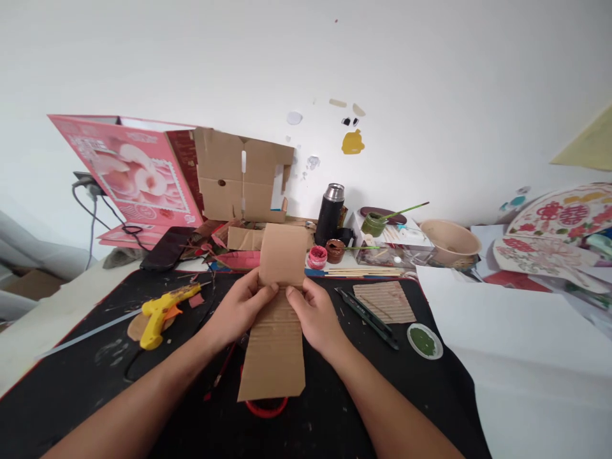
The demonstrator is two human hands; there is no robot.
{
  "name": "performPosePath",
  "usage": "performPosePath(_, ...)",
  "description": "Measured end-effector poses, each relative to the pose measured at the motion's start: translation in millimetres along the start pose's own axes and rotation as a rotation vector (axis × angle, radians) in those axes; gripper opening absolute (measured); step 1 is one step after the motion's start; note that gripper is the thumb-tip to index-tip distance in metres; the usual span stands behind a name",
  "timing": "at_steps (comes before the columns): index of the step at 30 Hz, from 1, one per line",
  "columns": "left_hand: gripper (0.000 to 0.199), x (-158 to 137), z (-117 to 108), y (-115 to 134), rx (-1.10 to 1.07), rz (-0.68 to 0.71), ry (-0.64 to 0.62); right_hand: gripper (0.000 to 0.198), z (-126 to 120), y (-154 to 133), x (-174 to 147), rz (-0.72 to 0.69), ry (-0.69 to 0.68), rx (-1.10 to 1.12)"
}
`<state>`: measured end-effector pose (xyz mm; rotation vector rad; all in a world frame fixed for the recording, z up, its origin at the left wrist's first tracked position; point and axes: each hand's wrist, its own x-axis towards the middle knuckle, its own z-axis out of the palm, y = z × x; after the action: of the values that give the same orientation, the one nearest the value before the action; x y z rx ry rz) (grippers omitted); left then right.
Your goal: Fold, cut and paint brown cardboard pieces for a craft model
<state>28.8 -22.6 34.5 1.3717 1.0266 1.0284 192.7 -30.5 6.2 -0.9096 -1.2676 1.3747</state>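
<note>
A long strip of brown cardboard (pixel 276 357) is held up over the black mat, bent across its middle so that the upper part stands and the lower part slopes towards me. My left hand (pixel 246 305) grips its left edge at the bend, thumb on the near face. On the opposite edge my right hand (pixel 318 313) pinches the same bend, its thumb close to the left one. The fingers behind the cardboard are hidden. Beneath the strip's lower end, a red ring-shaped rim (pixel 268 411) shows in part.
Left on the mat (pixel 182 414) lies a yellow glue gun (pixel 165 312) with a cord. To the right are a dark cutter-like tool (pixel 368 319), a corrugated cardboard piece (pixel 385 301) and a lid with green paint (pixel 424 341). Paint jars and a black thermos (pixel 329 217) stand behind.
</note>
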Motion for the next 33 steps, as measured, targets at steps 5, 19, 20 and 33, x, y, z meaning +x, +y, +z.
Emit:
performPosePath(5,0.058,-2.0,-5.1,4.3,0.008,0.010,-0.035,0.023,-0.8,-4.6,-1.6,0.004,-0.015,0.014)
performPosePath(19,0.050,1.6,-0.7,-10.4,-0.005,0.036,-0.012,0.020,-1.6,2.6,-1.8,-0.014,0.041,-0.083)
performPosePath(20,0.048,2.2,0.1,-11.9,0.015,0.054,0.005,0.020,-2.2,5.1,-1.1,-0.020,0.052,-0.096)
performPosePath(33,0.052,-2.7,-1.3,-0.5,-0.074,-0.032,-0.007,0.020,-0.6,-6.1,-3.8,-0.027,0.018,-0.063)
